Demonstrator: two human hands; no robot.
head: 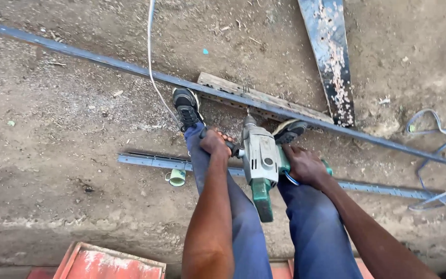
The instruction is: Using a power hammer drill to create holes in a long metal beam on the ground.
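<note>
A grey and green power drill (pixel 260 161) points down at a long dark steel bar (pixel 130 67) that runs across the dirt ground. My left hand (pixel 214 142) grips the drill's black side handle. My right hand (pixel 304 164) is closed on the green rear grip. The bar rests on a wooden plank (pixel 223 85), and my two black shoes (pixel 187 107) stand against it on either side of the drill. A white cord (pixel 150 57) trails up from the tool.
A second, perforated steel strip (pixel 145 160) lies nearer me, with a small green cup (pixel 177 177) beside it. A rusty flat plate (pixel 331 57) lies at the top right, grey cable (pixel 434 129) at the right, and a red metal object (pixel 104 261) at the bottom.
</note>
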